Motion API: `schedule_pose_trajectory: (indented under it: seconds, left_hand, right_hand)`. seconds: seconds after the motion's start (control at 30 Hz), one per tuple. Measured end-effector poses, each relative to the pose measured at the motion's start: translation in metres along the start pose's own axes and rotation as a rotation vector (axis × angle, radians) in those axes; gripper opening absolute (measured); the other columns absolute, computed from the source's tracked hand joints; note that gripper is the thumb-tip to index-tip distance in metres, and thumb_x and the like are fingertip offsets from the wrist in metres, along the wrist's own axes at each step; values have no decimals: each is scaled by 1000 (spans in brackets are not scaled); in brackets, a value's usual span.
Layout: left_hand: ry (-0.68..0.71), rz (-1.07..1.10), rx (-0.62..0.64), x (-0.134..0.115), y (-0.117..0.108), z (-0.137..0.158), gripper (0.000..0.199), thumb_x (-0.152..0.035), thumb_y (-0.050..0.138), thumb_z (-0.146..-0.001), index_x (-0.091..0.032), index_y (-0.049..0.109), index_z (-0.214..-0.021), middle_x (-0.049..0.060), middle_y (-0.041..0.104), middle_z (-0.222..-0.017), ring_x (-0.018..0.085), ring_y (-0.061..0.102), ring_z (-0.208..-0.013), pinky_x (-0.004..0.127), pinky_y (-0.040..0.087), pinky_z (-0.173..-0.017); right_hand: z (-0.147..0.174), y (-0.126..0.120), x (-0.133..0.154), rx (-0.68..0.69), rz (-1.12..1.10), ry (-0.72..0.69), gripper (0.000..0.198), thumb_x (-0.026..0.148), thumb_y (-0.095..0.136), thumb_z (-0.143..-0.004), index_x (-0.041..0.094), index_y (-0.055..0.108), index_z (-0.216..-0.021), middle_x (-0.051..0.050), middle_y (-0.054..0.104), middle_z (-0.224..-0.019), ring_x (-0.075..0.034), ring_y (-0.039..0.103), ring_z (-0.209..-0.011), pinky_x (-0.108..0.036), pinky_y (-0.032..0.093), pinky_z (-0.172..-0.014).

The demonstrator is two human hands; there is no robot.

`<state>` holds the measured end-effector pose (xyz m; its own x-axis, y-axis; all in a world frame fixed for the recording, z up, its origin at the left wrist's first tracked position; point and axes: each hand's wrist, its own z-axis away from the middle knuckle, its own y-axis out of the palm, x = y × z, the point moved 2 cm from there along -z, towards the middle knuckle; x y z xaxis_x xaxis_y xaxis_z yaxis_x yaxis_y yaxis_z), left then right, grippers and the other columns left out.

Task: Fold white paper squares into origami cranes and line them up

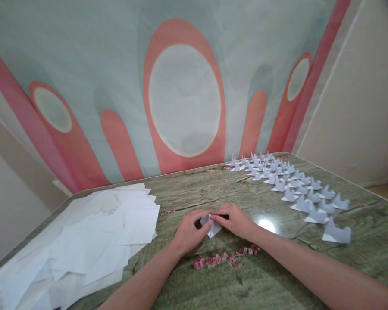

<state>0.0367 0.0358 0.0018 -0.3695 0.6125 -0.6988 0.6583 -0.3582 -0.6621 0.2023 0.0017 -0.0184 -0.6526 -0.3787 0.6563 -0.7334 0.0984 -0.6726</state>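
Between my two hands, just above the middle of the table, is a small piece of folded white paper [214,230]. My left hand [191,229] pinches its left side with thumb and fingers. From the other side, my right hand [233,219] grips the paper's upper right edge between thumb and fingertips. The fingers cover part of the paper, so its full folded shape is hidden.
A wide, loose pile of white paper sheets [93,232] spreads over the table's left side. Rows of small folded paper figures [310,204] stand along the right. The wood-grain table [181,189] with printed flowers meets a patterned wall covering [123,60] behind.
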Motion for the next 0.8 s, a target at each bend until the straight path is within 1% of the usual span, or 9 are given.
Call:
schedule_pose_trajectory:
  seconds: [0.17, 0.3, 0.43, 0.53, 0.8]
  left_hand:
    - [6, 47, 11, 3, 0, -1, 23, -31, 54, -84, -22, 67, -100, 2, 68, -96, 17, 60, -90, 28, 45, -85]
    - [9, 72, 20, 5, 1, -2, 21, -27, 54, -84, -23, 67, -100, 2, 68, -97, 17, 60, -90, 27, 45, -84]
    - [15, 90, 18, 7, 2, -2, 22, -25, 53, -85, -23, 67, -101, 1, 68, -99, 16, 60, -91, 26, 44, -85]
    - [16, 87, 12, 8, 3, -1, 22, -25, 53, -84, -23, 67, -101, 1, 68, -99, 17, 60, -91, 27, 44, -85]
    - [12, 61, 2, 9, 3, -1, 18, -23, 55, -82, -22, 67, -96, 2, 67, -94, 16, 60, -87, 26, 44, -83]
  right_hand:
    - [1, -1, 3, 5, 30, 3, 23, 34, 53, -85, 22, 71, -82, -1, 65, -65, -15, 56, -65, -27, 38, -66]
    - [2, -2, 7, 1, 64, 23, 20, 35, 56, -81, 21, 70, -77, -1, 65, -67, -15, 56, -66, -26, 37, -66]
    - [5, -2, 10, -19, 107, 58, 13, 30, 60, -77, 22, 68, -81, 0, 65, -70, -16, 56, -72, -28, 36, -71]
    - [8, -2, 13, -46, 140, 89, 13, 29, 61, -74, 21, 66, -83, 0, 64, -74, -17, 55, -73, -29, 36, -71]
    - [13, 3, 17, -88, 209, 138, 11, 27, 58, -75, 19, 64, -82, -2, 61, -77, -18, 52, -76, -30, 36, -72]
